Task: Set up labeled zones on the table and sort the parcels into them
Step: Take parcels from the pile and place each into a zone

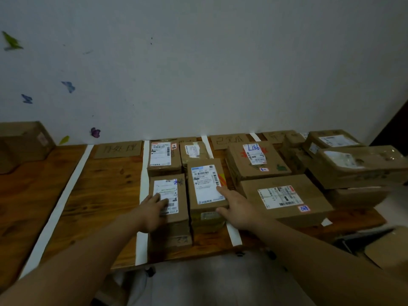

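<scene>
L hand (152,212) on "240-2…" parcel (169,208) — rear box (256,163) marked "L186".

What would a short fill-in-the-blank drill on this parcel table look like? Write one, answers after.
1. The left hand rests flat on a parcel lying just right of a strip of white ____.
2. The zone between the two leftmost tape strips holds ____ parcels, only a cardboard sign.
3. The right hand touches the parcel with its ____ finger on the label.

Answers: tape; no; index
</scene>
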Demonstrator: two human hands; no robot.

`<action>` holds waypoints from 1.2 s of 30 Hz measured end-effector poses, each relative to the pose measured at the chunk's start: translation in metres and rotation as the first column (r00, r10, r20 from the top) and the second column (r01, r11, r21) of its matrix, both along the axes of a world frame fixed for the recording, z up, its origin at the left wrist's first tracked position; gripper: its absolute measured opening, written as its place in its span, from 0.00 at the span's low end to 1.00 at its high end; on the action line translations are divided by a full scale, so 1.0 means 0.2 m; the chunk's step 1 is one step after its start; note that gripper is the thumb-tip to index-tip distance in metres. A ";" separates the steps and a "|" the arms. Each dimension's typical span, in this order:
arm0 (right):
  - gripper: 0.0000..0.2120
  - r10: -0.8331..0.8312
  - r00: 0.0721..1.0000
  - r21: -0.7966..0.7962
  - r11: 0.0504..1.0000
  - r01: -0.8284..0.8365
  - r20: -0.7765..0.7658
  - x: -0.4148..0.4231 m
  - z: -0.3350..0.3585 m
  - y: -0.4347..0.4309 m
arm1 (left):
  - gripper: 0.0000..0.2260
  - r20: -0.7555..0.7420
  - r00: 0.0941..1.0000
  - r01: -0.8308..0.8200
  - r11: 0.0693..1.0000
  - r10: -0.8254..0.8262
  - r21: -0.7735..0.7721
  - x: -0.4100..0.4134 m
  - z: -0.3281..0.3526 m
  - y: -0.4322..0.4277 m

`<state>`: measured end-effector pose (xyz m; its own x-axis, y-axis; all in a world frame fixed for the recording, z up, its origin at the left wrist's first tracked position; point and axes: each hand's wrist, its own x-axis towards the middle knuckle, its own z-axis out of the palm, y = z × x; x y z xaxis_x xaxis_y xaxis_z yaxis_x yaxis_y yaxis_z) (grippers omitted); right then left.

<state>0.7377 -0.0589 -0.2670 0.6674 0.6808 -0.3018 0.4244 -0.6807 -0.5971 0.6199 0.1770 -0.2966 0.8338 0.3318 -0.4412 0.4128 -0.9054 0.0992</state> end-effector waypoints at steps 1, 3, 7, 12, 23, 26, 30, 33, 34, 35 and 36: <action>0.32 0.020 1.000 -0.007 1.000 -0.020 -0.007 0.00 0.00 0.01 | 0.32 -0.008 1.000 -0.004 1.000 0.004 0.000 0.00 0.00 0.00; 0.35 0.039 0.999 -0.037 0.999 -0.040 -0.017 0.01 0.01 0.05 | 0.32 -0.018 1.000 -0.007 1.000 0.007 0.001 0.01 0.01 0.00; 0.40 0.015 0.986 -0.138 0.990 0.009 0.169 0.03 0.10 0.18 | 0.33 0.027 0.999 -0.035 0.999 0.036 -0.028 0.00 0.10 0.01; 0.38 0.167 0.948 -0.070 0.986 -0.154 0.272 -0.09 0.26 0.51 | 0.33 0.132 0.965 -0.226 0.974 0.228 -0.031 -0.16 0.31 0.19; 0.36 0.351 0.887 0.014 0.928 -0.371 0.300 -0.82 0.54 1.74 | 0.34 0.266 0.827 -0.507 0.861 0.496 -0.029 -1.18 0.65 1.26; 0.37 0.362 0.894 0.043 0.922 -0.385 0.263 -1.06 0.55 2.11 | 0.34 0.307 0.751 -0.590 0.803 0.585 -0.088 -1.52 0.68 1.58; 0.38 0.428 0.875 0.026 0.895 -0.445 0.226 -1.38 0.55 2.51 | 0.34 0.286 0.645 -0.709 0.694 0.709 -0.124 -1.95 0.69 1.93; 0.37 0.477 0.850 -0.007 0.873 -0.488 0.223 -1.54 0.55 2.77 | 0.33 0.281 0.550 -0.769 0.608 0.786 -0.198 -2.19 0.69 2.14; 0.37 0.496 0.840 -0.019 0.863 -0.505 0.222 -1.58 0.55 2.86 | 0.33 0.281 0.527 -0.780 0.588 0.802 -0.214 -2.25 0.68 2.21; 0.37 0.513 0.829 -0.033 0.854 -0.520 0.221 -1.62 0.54 2.95 | 0.33 0.277 0.510 -0.790 0.571 0.815 -0.224 -2.31 0.67 2.29; 0.37 0.528 0.821 -0.041 0.845 -0.533 0.220 -1.65 0.53 3.04 | 0.33 0.272 0.499 -0.798 0.559 0.823 -0.224 -2.36 0.65 2.37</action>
